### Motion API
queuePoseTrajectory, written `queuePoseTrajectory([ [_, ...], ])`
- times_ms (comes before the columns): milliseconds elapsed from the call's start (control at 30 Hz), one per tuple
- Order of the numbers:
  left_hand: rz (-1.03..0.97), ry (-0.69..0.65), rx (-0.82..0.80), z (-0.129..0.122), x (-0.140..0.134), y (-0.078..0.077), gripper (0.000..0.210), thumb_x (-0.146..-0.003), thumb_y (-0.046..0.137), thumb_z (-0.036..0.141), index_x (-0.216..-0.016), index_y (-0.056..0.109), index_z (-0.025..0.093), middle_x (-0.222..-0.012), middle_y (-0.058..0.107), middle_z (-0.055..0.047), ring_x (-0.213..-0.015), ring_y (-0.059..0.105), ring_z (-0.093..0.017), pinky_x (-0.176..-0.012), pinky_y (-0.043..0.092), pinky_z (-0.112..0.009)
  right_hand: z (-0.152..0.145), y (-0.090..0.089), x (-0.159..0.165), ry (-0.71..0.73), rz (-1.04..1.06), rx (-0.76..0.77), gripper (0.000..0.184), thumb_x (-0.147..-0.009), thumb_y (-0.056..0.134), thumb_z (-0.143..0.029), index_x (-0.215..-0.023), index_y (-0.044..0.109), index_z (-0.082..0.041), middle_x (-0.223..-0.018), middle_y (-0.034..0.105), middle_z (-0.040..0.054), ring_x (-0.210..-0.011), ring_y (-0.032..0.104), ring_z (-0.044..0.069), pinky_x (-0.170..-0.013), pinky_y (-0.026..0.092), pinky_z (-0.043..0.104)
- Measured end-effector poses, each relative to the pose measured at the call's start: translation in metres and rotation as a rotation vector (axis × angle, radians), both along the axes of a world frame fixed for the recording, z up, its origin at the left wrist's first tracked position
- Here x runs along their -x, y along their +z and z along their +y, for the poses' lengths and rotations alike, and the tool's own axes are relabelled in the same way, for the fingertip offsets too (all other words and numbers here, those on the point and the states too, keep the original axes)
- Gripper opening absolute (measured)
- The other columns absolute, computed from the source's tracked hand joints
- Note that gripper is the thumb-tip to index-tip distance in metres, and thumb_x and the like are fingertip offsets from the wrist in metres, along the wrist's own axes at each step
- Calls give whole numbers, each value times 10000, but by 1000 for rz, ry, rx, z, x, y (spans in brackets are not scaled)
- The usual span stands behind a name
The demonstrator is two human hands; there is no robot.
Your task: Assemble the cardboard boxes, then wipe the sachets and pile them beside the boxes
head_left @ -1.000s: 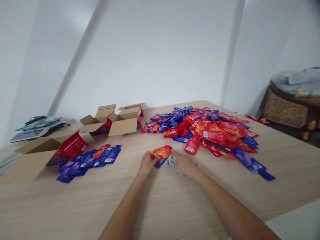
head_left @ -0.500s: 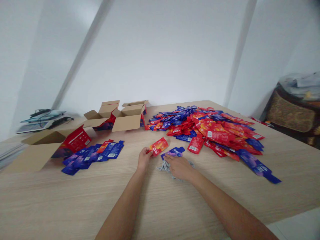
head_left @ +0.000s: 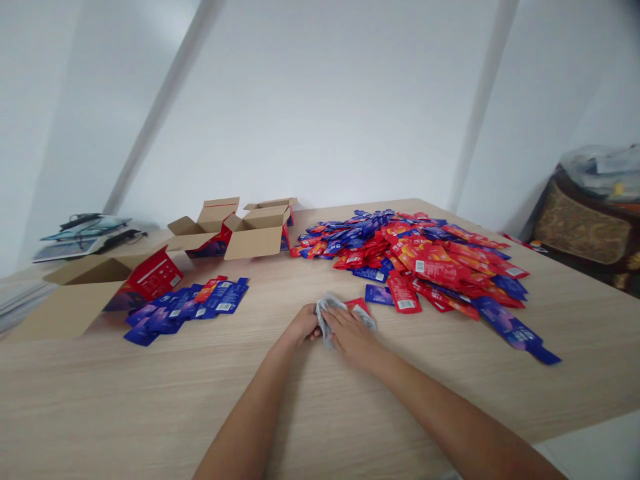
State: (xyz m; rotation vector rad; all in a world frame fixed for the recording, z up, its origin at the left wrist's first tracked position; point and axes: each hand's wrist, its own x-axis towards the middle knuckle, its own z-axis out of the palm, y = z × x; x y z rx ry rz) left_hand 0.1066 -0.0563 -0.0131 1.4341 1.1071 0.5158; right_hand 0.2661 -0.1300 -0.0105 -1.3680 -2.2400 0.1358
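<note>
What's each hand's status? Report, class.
Right hand flat on grey cloth, over part of red pouch. Left hand at cloth's edge, grip unclear. Blue pouch just beyond.

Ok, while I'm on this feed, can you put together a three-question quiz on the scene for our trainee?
1. Multiple choice: what is directly under the right hand?
A) a roll of tape
B) a grey cloth
C) scissors

2. True or false: the boxes all stand to the right of the big pile.

3. Fill in: the small packet group beside the nearest box is mostly ____ in colour.

Key:
1. B.
2. False; the boxes stand to the left of the big pile.
3. Blue.
</note>
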Motion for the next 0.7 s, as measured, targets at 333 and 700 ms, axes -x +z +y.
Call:
queuePoseTrajectory([
  [333,-147,166,20,8,25,3,257,-639,654,307,-806,580,127,-466,509,60,-310,309,-28,-308,202,-161,29,-10,-56,-358,-89,137,515,-772,360,-43,-1258,511,-120,-1334,491,121,-1226,387,261,-981,329,416],
  [700,-256,197,-62,13,20,0,394,-591,514,45,-949,678,69,-563,617,-15,-485,514,-73,-509,396,-190,35,-11,-59,-413,518,-327,361,-800,388,-149,-1142,504,-154,-1110,559,117,-1084,482,233,-958,380,416],
])
